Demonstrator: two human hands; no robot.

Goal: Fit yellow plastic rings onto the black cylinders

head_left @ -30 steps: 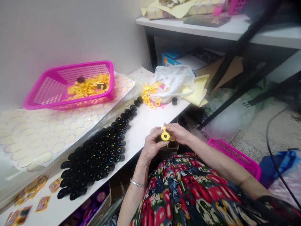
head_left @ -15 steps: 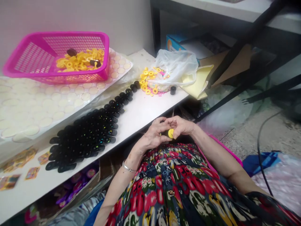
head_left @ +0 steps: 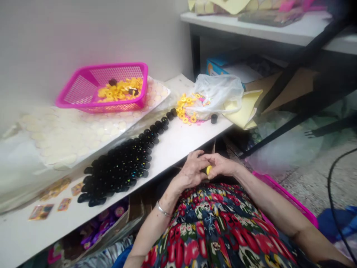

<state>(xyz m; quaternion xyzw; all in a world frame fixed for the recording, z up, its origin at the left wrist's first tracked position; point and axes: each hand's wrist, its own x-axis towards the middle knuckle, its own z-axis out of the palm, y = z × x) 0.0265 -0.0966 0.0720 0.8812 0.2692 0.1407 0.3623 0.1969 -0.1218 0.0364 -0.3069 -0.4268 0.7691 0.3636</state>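
Note:
In front of my patterned clothing my two hands meet, both closed. My right hand (head_left: 223, 165) pinches a small yellow plastic piece (head_left: 209, 170) between thumb and fingers. My left hand (head_left: 192, 171), with a bracelet at its wrist, curls its fingers against the same spot; a dark part shows beside the yellow piece, but what the left fingers grip is mostly hidden. On the white table (head_left: 173, 145) beyond them lie many black plastic pieces (head_left: 119, 167) in packed rows. A heap of yellow ring-shaped pieces (head_left: 186, 108) lies farther back, near a lone black cap (head_left: 214, 118).
A pink basket (head_left: 111, 108) with yellow pieces stands on a sheet of round stickers (head_left: 106, 126). A white plastic bag (head_left: 220, 89) and yellow paper (head_left: 245, 108) lie at the table's far end. Small printed cards (head_left: 41, 212) lie at the left. Black metal legs (head_left: 281, 126) rise at the right.
The view has shifted, so the table and basket appear lower and farther right. My hands stay together at the yellow piece, with the fingers slightly moved around it.

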